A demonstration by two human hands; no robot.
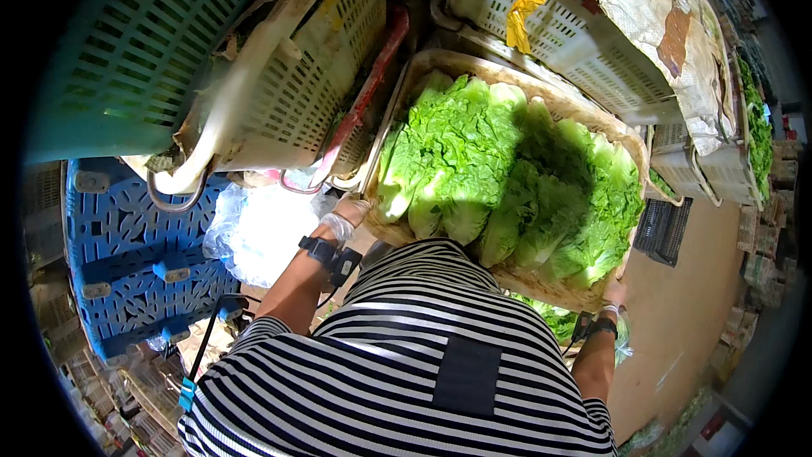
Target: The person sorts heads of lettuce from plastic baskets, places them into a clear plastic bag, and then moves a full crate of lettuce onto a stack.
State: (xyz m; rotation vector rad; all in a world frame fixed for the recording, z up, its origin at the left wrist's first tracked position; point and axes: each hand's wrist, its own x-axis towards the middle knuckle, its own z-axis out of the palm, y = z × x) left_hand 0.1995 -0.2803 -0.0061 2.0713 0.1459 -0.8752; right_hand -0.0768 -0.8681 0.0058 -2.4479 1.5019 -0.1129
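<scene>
Head view: what do the hands have?

The crate (554,91), packed with lettuce (461,144). The left hand (353,210) is curled on its near left corner, the right hand (616,292) on its near right corner; how far the fingers wrap beneath is hidden, so I can't tell how firm either hold is

What could go wrong?

Both holds are on the near corners, so the far edge could dip if it lost whatever support it has; I can't see what is under it. Uneven hands could also tilt it, and the heads at the right edge, which reach about to the rim, might slide out

Anything in the way?

Plenty on the left: the red-edged basket (359,114) is tight by the crate's left edge and could snag it, with a white basket (296,89) and a green basket (139,59) past that. Beyond the far edge, a pale basket (584,42) under a sack (655,8) leaves little room

And lower down?

A plastic bag (266,233) lies near the left corner, beside a blue pallet (152,245); a black basket (664,228) sits off the right edge, on the floor (694,275)
</scene>
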